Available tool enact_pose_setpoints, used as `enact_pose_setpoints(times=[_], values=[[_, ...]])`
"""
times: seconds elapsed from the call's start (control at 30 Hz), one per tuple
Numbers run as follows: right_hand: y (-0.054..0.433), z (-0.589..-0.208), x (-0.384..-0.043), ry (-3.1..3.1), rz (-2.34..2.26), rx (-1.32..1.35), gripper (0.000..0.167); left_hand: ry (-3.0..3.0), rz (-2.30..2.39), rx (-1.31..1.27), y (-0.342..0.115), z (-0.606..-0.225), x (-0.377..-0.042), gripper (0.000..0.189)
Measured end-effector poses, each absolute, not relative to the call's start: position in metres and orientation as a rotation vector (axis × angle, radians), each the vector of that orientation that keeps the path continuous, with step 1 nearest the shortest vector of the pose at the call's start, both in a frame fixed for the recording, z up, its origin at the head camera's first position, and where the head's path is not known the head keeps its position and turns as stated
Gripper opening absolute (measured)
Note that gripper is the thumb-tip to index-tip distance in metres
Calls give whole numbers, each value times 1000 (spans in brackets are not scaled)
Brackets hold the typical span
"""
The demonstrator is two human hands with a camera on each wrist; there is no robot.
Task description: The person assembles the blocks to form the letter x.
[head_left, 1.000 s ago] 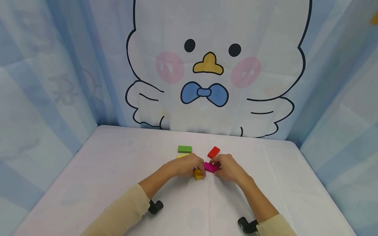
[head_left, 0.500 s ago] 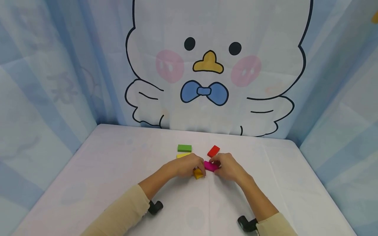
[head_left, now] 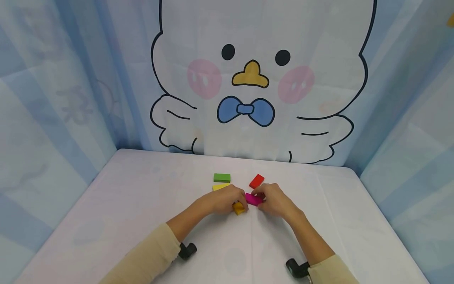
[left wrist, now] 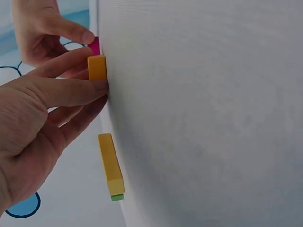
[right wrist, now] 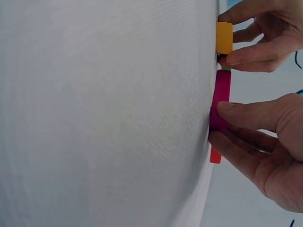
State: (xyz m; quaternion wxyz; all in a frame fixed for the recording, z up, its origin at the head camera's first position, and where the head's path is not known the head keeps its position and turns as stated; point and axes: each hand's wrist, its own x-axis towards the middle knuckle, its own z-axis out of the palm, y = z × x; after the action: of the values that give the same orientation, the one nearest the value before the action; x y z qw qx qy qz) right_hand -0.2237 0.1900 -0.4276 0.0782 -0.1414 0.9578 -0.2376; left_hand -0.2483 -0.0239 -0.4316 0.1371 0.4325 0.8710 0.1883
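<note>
My left hand (head_left: 227, 199) pinches an orange block (head_left: 239, 208) on the table, thumb on one side and fingers on the other, as the left wrist view shows. Just to its right, a magenta block (head_left: 253, 199) lies on the table between the thumb and fingers of my right hand (head_left: 274, 200). In the right wrist view the thumb presses the near face of the magenta block (right wrist: 220, 99), and the fingers curl behind its lower end. A small gap separates the orange block (right wrist: 224, 38) from the magenta one.
A green block (head_left: 222, 178) lies farther back, with a yellow block (head_left: 220, 187) in front of it, partly covered by my left hand. A red block (head_left: 257, 181) sits tilted behind the magenta one. A printed curtain (head_left: 248, 138) stands behind the white table (head_left: 117, 205).
The view shifts very slightly. Both hands keep their hold on the orange and magenta blocks, with hardly any movement.
</note>
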Motion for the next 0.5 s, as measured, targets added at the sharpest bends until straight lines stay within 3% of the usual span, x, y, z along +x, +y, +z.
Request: enact_pose_setpoints(times=[0.23,0.5], values=[[190,-428,-223,2859,-713,-404,38,2577,496,1300,-32,-427,-242,34],[190,-426,-224,2863,-679,-423,38,2639,397,1152,-54,-426,-224,37]])
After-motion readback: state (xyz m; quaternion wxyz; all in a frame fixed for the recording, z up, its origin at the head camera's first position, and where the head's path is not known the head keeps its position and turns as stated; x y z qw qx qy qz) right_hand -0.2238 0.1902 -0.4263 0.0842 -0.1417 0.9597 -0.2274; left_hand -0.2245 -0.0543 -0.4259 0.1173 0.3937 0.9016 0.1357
